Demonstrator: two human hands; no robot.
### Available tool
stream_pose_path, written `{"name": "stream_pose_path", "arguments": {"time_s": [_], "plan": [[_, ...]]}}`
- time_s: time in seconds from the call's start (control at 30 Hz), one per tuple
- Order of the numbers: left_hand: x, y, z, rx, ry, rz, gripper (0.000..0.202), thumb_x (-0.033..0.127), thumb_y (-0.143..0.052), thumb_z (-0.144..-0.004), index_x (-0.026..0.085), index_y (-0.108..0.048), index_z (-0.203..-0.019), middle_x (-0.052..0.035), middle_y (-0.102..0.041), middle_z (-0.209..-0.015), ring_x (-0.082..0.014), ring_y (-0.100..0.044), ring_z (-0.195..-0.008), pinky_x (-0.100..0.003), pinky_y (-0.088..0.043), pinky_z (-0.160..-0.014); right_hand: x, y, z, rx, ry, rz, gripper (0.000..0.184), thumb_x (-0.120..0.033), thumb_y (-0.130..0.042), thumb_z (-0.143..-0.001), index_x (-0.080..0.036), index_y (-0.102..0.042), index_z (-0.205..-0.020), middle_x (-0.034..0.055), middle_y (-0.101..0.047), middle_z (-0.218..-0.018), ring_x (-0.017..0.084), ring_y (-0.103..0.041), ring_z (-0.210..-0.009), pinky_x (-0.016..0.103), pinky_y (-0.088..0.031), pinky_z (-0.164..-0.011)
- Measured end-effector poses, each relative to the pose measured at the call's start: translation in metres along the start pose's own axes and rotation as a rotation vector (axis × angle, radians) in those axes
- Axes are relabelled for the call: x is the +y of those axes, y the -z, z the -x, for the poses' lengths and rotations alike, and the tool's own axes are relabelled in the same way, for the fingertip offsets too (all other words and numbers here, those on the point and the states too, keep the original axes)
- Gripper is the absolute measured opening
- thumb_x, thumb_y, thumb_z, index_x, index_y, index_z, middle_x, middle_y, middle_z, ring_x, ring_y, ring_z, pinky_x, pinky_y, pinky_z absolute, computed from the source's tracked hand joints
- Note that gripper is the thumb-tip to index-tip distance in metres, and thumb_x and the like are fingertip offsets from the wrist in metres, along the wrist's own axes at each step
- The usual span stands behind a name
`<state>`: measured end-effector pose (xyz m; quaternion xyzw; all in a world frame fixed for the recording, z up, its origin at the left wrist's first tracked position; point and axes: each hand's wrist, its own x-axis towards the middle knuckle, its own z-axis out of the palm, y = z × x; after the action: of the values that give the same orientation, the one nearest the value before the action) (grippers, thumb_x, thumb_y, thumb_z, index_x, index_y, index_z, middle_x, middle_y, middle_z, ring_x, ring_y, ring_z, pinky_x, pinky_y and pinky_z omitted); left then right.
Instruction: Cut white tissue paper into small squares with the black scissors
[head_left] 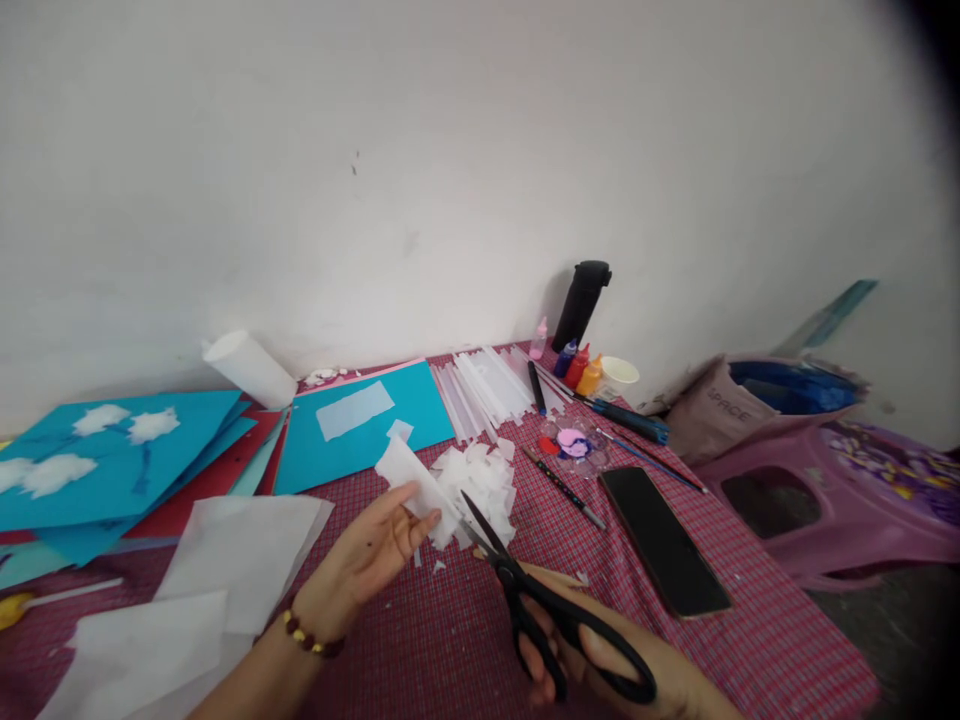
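Observation:
My left hand (375, 550) pinches a folded strip of white tissue paper (409, 470) between thumb and fingers. In my right hand (600, 648) is a pair of black-handled scissors (511, 575). Its blades are apart, their tips close to the lower end of the strip; whether they touch it I cannot tell. Right behind the blades lies a pile of small cut white pieces (480, 480). A few scraps are scattered on the red checked tablecloth (420, 640) under my hands.
Blue sheets (217, 420) with white puffs and loose white sheets (240, 540) lie left. Behind are a blue card (345, 465) and white strips (491, 385). To the right are a paint palette (576, 445), paint bottles (577, 367), a brush (562, 485) and a phone (664, 540).

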<state>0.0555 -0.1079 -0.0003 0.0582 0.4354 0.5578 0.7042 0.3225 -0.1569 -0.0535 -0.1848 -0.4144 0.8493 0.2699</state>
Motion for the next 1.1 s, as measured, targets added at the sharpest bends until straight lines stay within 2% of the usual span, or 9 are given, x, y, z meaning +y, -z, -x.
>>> {"name": "stream_pose_path", "arguments": {"time_s": [0.17,0.3,0.5,0.67,0.87,1.1], "plan": [[-0.015,-0.001,0.006,-0.003,-0.003,-0.020,0.021,-0.004,-0.060,-0.078,0.014,-0.064,-0.089,-0.0050,-0.073,-0.083,-0.0162,-0.071,-0.071,-0.028,-0.061,-0.066,0.005,-0.006,-0.014,-0.027,0.031,-0.133,0.075,-0.058,-0.066,-0.078,-0.023,-0.041,-0.139,0.0071,-0.064,-0.088,0.017,-0.061,-0.071,0.034,-0.047,-0.070],[-0.015,-0.002,0.003,0.018,-0.029,0.005,0.019,-0.004,-0.058,-0.080,0.013,-0.064,-0.086,-0.0039,-0.073,-0.080,-0.0136,-0.070,-0.068,-0.026,-0.061,-0.065,0.005,-0.006,-0.011,-0.006,0.041,-0.159,0.077,-0.059,-0.066,-0.077,-0.023,-0.040,-0.140,0.0073,-0.064,-0.089,0.019,-0.062,-0.074,0.036,-0.047,-0.072],[0.000,0.000,-0.002,0.057,-0.071,0.048,0.016,-0.001,-0.055,-0.084,0.013,-0.062,-0.082,-0.0013,-0.070,-0.076,-0.0108,-0.068,-0.064,-0.022,-0.061,-0.063,0.003,-0.001,0.007,0.005,-0.003,-0.026,0.085,-0.063,-0.063,-0.077,-0.023,-0.033,-0.145,0.0086,-0.065,-0.093,0.021,-0.061,-0.079,0.036,-0.045,-0.073],[0.002,0.001,-0.004,0.041,-0.068,0.033,0.014,0.000,-0.060,-0.081,0.014,-0.061,-0.081,-0.0013,-0.070,-0.076,-0.0110,-0.067,-0.064,-0.022,-0.060,-0.063,0.008,0.002,0.004,-0.016,0.012,-0.004,0.086,-0.062,-0.062,-0.079,-0.024,-0.026,-0.148,0.0086,-0.065,-0.093,0.020,-0.062,-0.078,0.033,-0.045,-0.069],[-0.003,0.001,-0.002,0.034,-0.083,-0.010,0.017,-0.001,-0.058,-0.081,0.015,-0.063,-0.082,-0.0012,-0.071,-0.079,-0.0119,-0.068,-0.068,-0.025,-0.061,-0.066,0.010,0.004,-0.003,-0.010,0.018,0.017,0.087,-0.065,-0.059,-0.080,-0.021,-0.026,-0.148,0.0084,-0.064,-0.091,0.020,-0.062,-0.077,0.032,-0.046,-0.068],[0.002,0.001,-0.006,0.072,-0.092,0.034,0.018,-0.003,-0.052,-0.084,0.013,-0.060,-0.080,-0.0020,-0.070,-0.075,-0.0110,-0.068,-0.064,-0.022,-0.060,-0.062,0.015,0.010,0.012,0.076,-0.006,0.156,0.081,-0.067,-0.054,-0.080,-0.027,-0.031,-0.146,0.0092,-0.065,-0.094,0.024,-0.062,-0.079,0.037,-0.050,-0.070]]}}
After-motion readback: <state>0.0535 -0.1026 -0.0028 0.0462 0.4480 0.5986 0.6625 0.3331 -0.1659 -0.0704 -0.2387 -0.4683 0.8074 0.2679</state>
